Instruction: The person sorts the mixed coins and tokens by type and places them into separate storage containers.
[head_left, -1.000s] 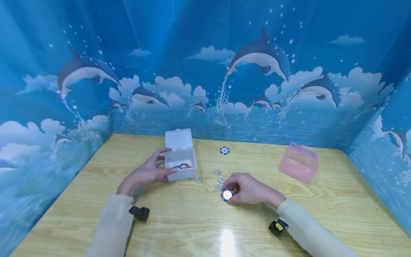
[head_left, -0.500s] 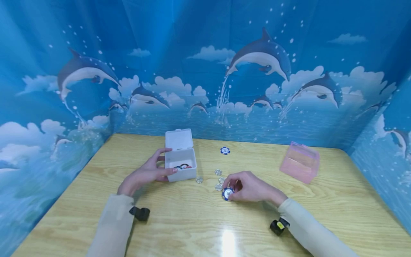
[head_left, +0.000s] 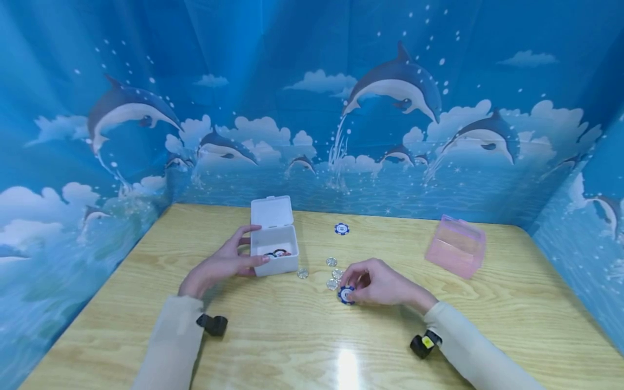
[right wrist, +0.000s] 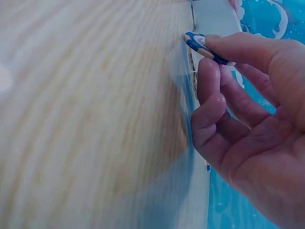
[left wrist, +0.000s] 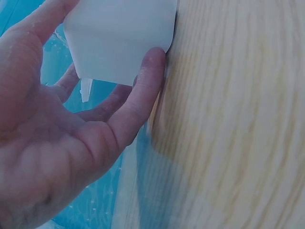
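My left hand grips a white plastic box from its left side, thumb at the front rim and fingers along the wall. The box's lid is flipped back, and a few poker chips lie inside. In the left wrist view the fingers wrap the white box low, near the table. My right hand pinches a blue-and-white poker chip between thumb and fingers. In the right wrist view the chip is tilted, held just off the tabletop.
Several silvery coins lie beside the right hand, one coin near the box's corner. Another blue chip lies farther back. A pink translucent box stands at right. A dolphin-print curtain hangs behind the wooden table.
The chip in my right hand has tilted and shifted slightly, with the fingers adjusting on it. My left hand and the white box stay in place.
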{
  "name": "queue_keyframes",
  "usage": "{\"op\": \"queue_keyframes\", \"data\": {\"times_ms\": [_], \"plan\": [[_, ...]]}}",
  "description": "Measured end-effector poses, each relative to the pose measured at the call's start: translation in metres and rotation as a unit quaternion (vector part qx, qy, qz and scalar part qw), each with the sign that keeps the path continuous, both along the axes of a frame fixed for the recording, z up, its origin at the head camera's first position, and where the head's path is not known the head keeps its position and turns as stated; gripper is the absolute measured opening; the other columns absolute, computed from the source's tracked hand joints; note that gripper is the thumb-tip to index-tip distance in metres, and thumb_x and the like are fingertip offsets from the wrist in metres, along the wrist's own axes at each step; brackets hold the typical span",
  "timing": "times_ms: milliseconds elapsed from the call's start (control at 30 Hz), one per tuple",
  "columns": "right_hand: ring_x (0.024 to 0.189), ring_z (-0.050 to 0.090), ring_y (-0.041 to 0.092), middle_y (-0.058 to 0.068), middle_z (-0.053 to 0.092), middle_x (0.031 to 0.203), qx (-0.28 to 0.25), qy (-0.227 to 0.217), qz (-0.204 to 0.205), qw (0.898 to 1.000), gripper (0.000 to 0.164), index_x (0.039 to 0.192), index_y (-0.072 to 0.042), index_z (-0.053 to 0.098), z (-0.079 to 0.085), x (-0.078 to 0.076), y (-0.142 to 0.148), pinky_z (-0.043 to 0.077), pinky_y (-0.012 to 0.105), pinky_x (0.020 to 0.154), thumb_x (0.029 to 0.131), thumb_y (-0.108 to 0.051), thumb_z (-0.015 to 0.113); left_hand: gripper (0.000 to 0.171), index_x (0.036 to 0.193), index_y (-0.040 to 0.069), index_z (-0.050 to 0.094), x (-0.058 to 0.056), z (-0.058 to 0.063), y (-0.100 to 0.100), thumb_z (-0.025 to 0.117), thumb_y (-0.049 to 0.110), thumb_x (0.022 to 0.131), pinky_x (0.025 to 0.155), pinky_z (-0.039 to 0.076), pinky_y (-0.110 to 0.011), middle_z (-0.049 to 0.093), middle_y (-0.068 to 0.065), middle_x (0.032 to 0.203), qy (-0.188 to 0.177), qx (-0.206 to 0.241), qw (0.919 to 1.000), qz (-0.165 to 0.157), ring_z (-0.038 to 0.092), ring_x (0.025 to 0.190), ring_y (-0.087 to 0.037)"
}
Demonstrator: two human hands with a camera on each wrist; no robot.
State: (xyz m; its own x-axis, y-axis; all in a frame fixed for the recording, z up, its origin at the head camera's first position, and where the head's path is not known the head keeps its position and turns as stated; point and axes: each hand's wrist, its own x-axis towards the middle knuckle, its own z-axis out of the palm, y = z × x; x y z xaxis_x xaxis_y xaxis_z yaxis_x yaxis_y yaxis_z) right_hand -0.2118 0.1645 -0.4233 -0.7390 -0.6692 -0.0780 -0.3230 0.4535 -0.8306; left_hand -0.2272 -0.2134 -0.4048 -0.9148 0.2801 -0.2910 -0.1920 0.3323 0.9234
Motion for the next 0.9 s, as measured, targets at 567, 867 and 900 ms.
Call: {"op": "queue_keyframes", "data": {"times_ms": [567, 867, 900], "plan": [[0.08, 0.066, 0.019, 0.006, 0.071, 0.096, -0.039, -0.005, -0.071, 0.997, 0.018, 0.104, -0.015, 0.073, 0.0011, -0.0015, 0.0009, 0.057, 0.027, 0.064, 0.088, -0.018, 0.08, 0.098, 0.161, 0.031, 0.015, 0.0004, -0.0017, -0.0007, 0.081, 0.029, 0.089, 0.093, 0.063, -0.044, 0.024, -0.019, 0.163, -0.004, -0.002, 1.0, 0.002, 0.056, 0.132, -0.044], [0.081, 0.07, 0.019, 0.008, 0.072, 0.1, -0.077, -0.003, -0.1, 0.992, 0.02, 0.108, -0.012, 0.072, 0.0068, -0.0061, -0.0013, 0.06, 0.028, 0.07, 0.09, -0.016, 0.078, 0.097, 0.16, 0.033, 0.015, -0.0011, 0.0014, -0.0006, 0.081, 0.029, 0.089, 0.092, 0.063, -0.044, 0.028, -0.018, 0.159, -0.006, -0.009, 0.9999, 0.0, 0.055, 0.132, -0.043], [0.082, 0.07, 0.019, 0.008, 0.072, 0.1, -0.08, -0.007, -0.104, 0.991, 0.02, 0.109, -0.011, 0.072, 0.0074, -0.0064, -0.0016, 0.061, 0.029, 0.071, 0.09, -0.016, 0.078, 0.097, 0.16, 0.033, 0.015, -0.0015, 0.0016, -0.0005, 0.081, 0.029, 0.089, 0.093, 0.063, -0.044, 0.028, -0.018, 0.159, -0.006, -0.008, 0.9999, -0.001, 0.055, 0.133, -0.043]]}}
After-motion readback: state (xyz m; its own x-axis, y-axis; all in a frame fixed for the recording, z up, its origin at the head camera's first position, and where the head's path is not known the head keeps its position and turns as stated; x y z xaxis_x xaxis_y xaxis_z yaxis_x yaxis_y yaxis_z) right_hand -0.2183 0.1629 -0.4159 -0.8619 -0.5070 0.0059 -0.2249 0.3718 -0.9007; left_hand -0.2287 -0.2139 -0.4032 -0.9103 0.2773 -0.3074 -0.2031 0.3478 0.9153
